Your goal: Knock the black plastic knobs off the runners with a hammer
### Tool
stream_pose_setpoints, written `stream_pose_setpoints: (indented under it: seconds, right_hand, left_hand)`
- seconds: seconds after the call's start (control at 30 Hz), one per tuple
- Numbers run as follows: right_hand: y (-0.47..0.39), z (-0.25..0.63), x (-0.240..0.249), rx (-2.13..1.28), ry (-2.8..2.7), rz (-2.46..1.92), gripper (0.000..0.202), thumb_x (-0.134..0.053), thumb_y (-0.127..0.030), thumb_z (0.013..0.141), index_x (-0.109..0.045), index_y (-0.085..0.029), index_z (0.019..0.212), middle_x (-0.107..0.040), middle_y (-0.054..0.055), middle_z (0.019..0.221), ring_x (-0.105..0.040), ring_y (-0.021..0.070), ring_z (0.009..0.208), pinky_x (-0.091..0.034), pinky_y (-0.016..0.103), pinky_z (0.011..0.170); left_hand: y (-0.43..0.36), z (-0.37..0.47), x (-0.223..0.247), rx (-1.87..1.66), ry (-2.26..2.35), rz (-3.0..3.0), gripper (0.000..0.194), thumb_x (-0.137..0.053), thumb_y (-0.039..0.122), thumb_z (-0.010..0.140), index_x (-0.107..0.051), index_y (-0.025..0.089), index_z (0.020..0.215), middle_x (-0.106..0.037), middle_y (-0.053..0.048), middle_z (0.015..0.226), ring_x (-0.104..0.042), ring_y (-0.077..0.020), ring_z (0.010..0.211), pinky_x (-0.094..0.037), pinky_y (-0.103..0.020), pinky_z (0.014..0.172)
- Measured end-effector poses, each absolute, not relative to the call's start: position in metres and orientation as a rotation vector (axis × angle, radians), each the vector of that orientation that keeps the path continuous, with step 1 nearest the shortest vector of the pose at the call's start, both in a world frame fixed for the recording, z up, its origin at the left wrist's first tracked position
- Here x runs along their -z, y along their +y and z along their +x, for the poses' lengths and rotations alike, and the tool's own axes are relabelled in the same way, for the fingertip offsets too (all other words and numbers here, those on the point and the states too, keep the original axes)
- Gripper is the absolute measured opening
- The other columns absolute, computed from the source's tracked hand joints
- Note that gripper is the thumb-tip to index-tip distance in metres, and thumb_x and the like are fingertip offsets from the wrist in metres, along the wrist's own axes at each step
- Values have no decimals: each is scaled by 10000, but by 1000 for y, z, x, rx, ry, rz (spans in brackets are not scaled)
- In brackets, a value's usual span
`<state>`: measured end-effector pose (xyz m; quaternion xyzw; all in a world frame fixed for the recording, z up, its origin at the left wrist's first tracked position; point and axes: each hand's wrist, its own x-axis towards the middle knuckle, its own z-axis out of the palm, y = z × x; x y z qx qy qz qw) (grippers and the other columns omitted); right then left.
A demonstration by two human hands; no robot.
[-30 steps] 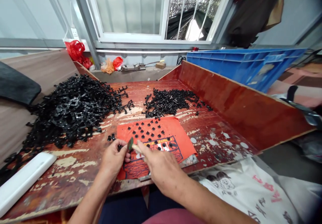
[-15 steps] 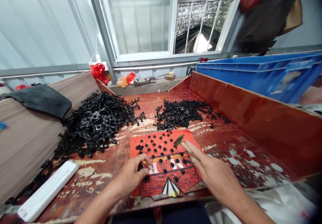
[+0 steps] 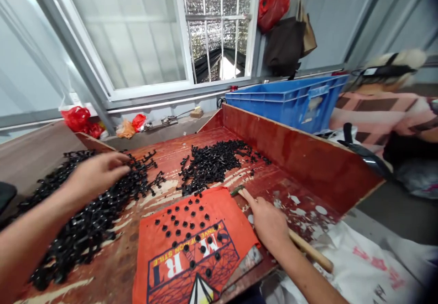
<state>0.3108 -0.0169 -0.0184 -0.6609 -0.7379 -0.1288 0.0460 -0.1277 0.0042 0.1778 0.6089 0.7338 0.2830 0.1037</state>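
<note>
My left hand (image 3: 99, 174) is over a large pile of small black plastic parts (image 3: 85, 231), thumb and fingers stretched out and a little apart. I see nothing held in it. My right hand (image 3: 268, 222) grips a wooden-handled hammer (image 3: 310, 250), its small dark green head (image 3: 237, 190) at the right edge of an orange printed cloth (image 3: 150, 238). Several round black pieces (image 3: 185, 224) with pointed tops are spread over that cloth. A smaller heap of black pieces (image 3: 212, 160) lies just beyond it.
A reddish wooden side board (image 3: 284, 151) borders the worn table on the right. Beyond it stands a blue crate (image 3: 284, 103), with a person in a pink checked top (image 3: 379, 112) farther right. A white sack (image 3: 369, 263) lies at lower right. Red plastic bags (image 3: 80, 121) sit back left.
My left hand has gone from the cloth out to the large pile on the left. The hammer has lowered to the cloth's right edge. My view has turned right.
</note>
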Motion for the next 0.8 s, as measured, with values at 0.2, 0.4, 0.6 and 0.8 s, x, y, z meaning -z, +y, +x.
stream_pose_setpoints:
  seconds: [0.2, 0.4, 0.6, 0.8]
  right_hand:
    - [-13, 310, 29, 384, -2226, -1981, 703, -504, -23, 924, -357, -355, 1525, -590, 19, 873, -627, 198, 777, -432, 307, 674]
    - [-10, 311, 31, 319, -2213, -1971, 721, -479, 6, 918, -356, -372, 1520, -585, 17, 880, -617, 203, 796, -424, 325, 699]
    - [-8, 310, 41, 294, -2160, -1952, 764, -487, 42, 888, -359, -374, 1516, -593, 15, 888, -619, 207, 802, -421, 337, 724]
    - [-5, 308, 42, 273, -2099, -1938, 757, -514, 37, 860, -407, -369, 1491, -609, 7, 884, -621, 202, 798, -421, 325, 732]
  left_hand:
    - [70, -43, -52, -492, 2018, 1800, 188, -661, 335, 751, -749, 201, 848, -734, -8, 720, -660, -207, 736, -445, -278, 688]
    - [149, -33, -24, -479, 2295, 1627, 258, -624, 356, 913, -664, 153, 1068, -695, -64, 998, -659, -200, 896, -530, -373, 812]
    - [214, -21, -9, -491, 2318, 1564, 350, -625, 377, 926, -610, 168, 1206, -632, -94, 1209, -635, -236, 1052, -548, -440, 883]
    - [226, -7, -8, -617, 2091, 1619, 262, -621, 335, 930, -623, 148, 1112, -665, -57, 1021, -652, -172, 845, -562, -348, 744]
